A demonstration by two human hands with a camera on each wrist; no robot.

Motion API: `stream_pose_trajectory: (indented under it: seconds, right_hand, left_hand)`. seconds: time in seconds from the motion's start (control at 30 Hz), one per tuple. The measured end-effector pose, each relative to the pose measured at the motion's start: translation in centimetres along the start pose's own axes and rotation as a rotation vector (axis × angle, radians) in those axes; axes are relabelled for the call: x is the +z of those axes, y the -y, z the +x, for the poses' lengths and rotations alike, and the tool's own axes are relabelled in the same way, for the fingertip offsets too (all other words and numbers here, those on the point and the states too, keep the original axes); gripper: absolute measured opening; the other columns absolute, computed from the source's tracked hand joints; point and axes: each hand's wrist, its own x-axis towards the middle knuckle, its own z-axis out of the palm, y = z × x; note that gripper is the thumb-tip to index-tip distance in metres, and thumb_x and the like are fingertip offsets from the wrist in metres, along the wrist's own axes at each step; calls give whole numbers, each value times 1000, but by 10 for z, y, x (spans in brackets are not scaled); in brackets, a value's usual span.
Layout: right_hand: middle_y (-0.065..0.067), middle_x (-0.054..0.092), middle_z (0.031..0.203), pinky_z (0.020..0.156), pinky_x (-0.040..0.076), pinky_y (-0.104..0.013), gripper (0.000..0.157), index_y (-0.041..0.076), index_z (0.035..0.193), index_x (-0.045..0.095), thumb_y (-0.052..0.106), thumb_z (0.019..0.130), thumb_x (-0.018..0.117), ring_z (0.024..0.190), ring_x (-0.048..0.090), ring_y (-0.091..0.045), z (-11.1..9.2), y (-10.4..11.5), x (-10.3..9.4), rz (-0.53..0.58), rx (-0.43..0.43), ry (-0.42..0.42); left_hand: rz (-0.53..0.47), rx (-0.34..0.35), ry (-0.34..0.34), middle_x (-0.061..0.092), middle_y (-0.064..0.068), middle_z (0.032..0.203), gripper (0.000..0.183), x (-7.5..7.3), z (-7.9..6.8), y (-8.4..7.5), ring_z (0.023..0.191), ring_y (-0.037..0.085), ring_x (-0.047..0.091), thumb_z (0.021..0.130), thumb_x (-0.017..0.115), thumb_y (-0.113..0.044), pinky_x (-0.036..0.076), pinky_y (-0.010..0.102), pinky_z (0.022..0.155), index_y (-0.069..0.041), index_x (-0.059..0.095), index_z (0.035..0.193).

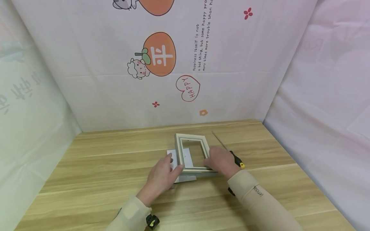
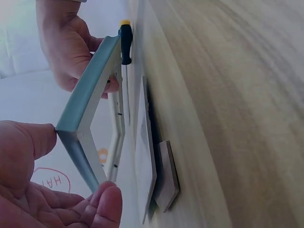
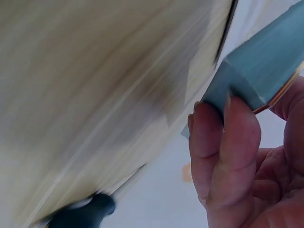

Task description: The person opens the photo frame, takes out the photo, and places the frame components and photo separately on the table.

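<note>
Both hands hold an empty picture frame (image 1: 178,148), pale on its face and blue-green along its outer sides. My left hand (image 1: 162,175) pinches its near left corner, thumb on the edge and fingers below, as the left wrist view shows. On the right side, my right hand (image 1: 222,159) grips the rail, its fingertips (image 3: 240,123) against the blue-green side. The frame is tilted above the table, over a thin white panel (image 1: 188,158) that shows through its opening. Beneath the panel, in the left wrist view, lies a brown board (image 2: 167,180), partly covered.
A screwdriver (image 1: 237,159) with a black and yellow handle lies right of the frame, its shaft pointing to the back. The wood-grain table (image 1: 115,160) is bounded by a printed white cloth (image 1: 231,89) behind and white cloths at both sides.
</note>
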Motion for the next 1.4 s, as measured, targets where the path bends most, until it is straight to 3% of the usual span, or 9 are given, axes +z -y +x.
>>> stream_pose_trajectory:
  seconds: [0.23, 0.53, 0.73, 1.1, 1.4]
  right_hand:
    - [-2, 53, 63, 45, 38, -31, 24, 11, 71, 55, 23, 89, 67, 54, 47, -17, 10, -30, -5, -40, -8, 24]
    - [-4, 57, 65, 47, 41, -31, 24, 11, 71, 58, 21, 90, 67, 55, 51, -18, 18, -41, -13, -125, 17, 41]
    - [-4, 57, 66, 47, 41, -31, 24, 10, 71, 59, 20, 90, 69, 56, 51, -18, 20, -45, -15, -134, 36, 38]
    - [-5, 61, 69, 48, 44, -32, 21, 8, 77, 62, 21, 91, 71, 58, 55, -19, 26, -55, -13, -163, 64, 21]
    - [-6, 62, 68, 49, 47, -34, 22, 8, 73, 62, 20, 90, 71, 58, 57, -20, 32, -62, -12, -191, 80, 20]
  left_hand:
    - [96, 52, 40, 65, 28, 134, 64, 5, -4, 1, 124, 43, 63, 99, 66, -38, 53, 58, 101, 6, 55, 144]
    - [170, 93, 73, 67, 25, 135, 58, 6, -9, 2, 123, 44, 64, 96, 71, -34, 53, 57, 102, 4, 61, 140]
    - [201, 121, 79, 69, 22, 131, 54, 8, -11, 4, 115, 39, 68, 95, 72, -33, 56, 54, 95, 2, 64, 136]
    - [227, 185, 78, 73, 18, 123, 43, 9, -12, 6, 114, 37, 69, 94, 75, -30, 55, 52, 98, -2, 71, 126]
    - [239, 193, 85, 74, 17, 122, 39, 9, -12, 8, 114, 38, 69, 94, 76, -30, 55, 52, 99, -3, 73, 122]
